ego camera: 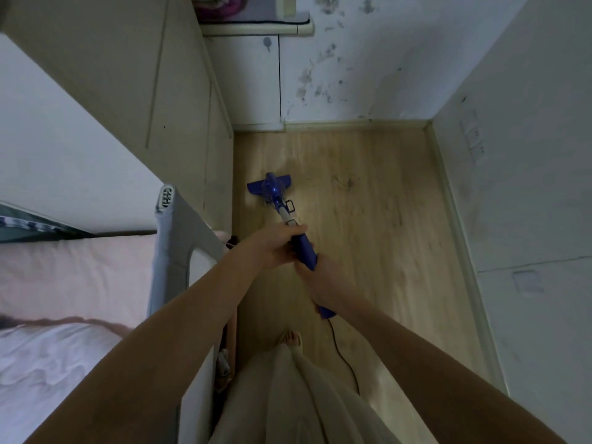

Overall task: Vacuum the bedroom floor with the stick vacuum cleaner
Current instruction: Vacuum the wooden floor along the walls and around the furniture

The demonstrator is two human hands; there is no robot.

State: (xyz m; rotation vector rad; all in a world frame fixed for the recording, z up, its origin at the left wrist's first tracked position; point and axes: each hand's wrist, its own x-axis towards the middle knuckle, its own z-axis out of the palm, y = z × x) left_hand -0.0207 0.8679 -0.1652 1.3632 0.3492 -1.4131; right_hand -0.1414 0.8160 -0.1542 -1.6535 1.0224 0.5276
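The blue stick vacuum cleaner (pixel 290 216) is grasped by 2 hands, left hand (pixel 278 246) forward for steering, right hand (pixel 315 277) behind for pushing; its floor head (pixel 269 184) is kept on the wooden floor (pixel 368 219) beside the wardrobe (pixel 179 100).

both arms stretched fwd, left hand (pixel 278 245) gripping ahead, right hand (pixel 323 280) gripping just behind

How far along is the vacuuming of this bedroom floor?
Nothing in the picture proves any strip is finished. In hand: the left hand and right hand both grip the blue vacuum cleaner, its head flat on the wooden floor near the cupboard. Left: dark smudges still mark the boards to the right, and the strip up to the far wall lies ahead of the head.
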